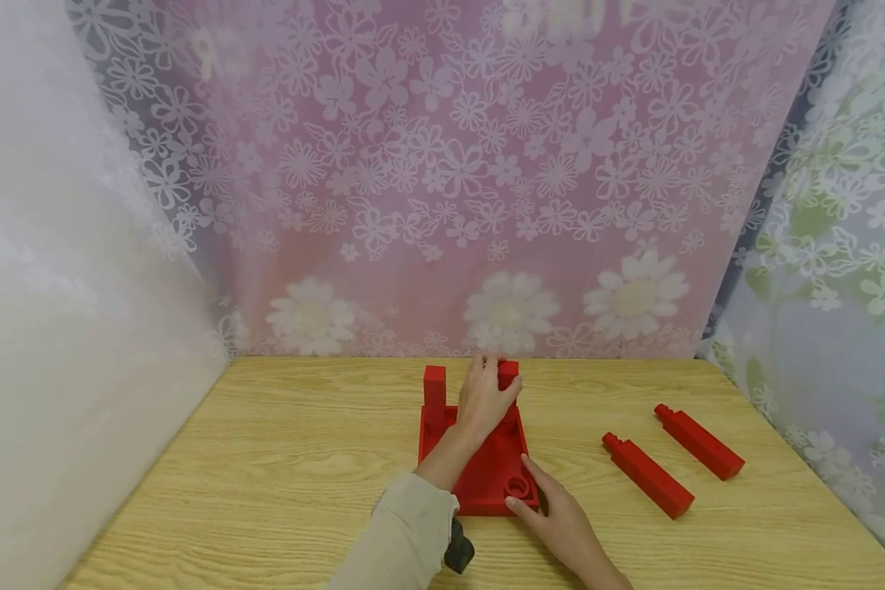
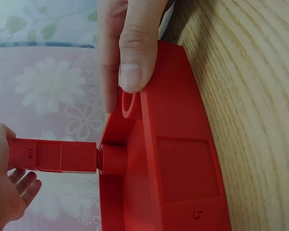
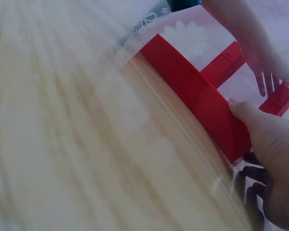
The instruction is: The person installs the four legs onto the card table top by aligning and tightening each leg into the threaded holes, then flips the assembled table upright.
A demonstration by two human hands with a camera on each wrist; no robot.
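A shallow red tray-shaped panel lies on the table with its rim upward. At its far right corner stands a red square leg, whose narrow end meets a round socket. My left hand holds this leg by its upper part, thumb on one side. A second red leg stands upright at the far left corner. My right hand grips the near right corner, its thumb beside an unfilled round socket. The left forearm covers the near left corner.
Two loose red legs, one nearer and one farther, lie on the wooden table to the right, notched ends pointing away. Floral cloth hangs behind the table and at both sides. A black wrist device sits by the left sleeve.
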